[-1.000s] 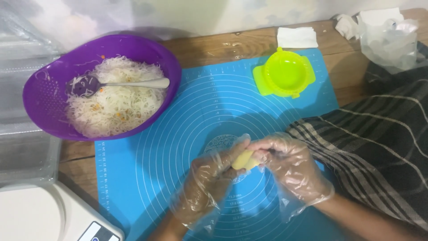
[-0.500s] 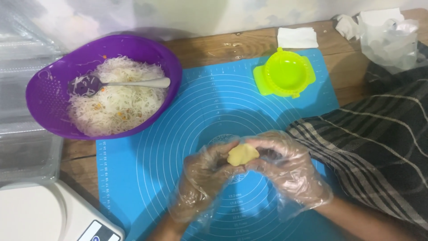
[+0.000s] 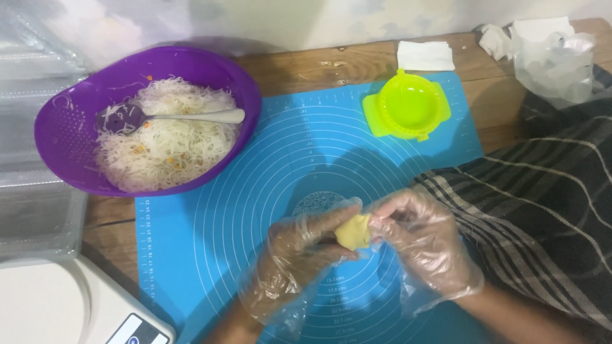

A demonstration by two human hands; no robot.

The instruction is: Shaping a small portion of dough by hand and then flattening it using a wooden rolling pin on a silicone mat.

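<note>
Both my hands wear thin clear plastic gloves and meet over the blue silicone mat [image 3: 255, 191]. Between them is a small pale yellow lump of dough [image 3: 354, 232]. My left hand [image 3: 296, 255] grips it from the left with fingers curled under and over it. My right hand [image 3: 421, 242] pinches its right side with the fingertips. The dough is held just above the mat, near the round printed mark at its middle.
A purple bowl [image 3: 64, 127] of white shredded noodles holds a spoon [image 3: 185, 117] at the back left. A lime green dumpling press [image 3: 408, 108] lies open at the mat's far right. A white scale [image 3: 70, 306] sits front left, a striped cloth [image 3: 542, 210] on the right, and clear bags [image 3: 554, 57] at the back right.
The hands have turned and worked the dough lump between the fingers, staying over the same spot on the mat. Nothing else has moved.
</note>
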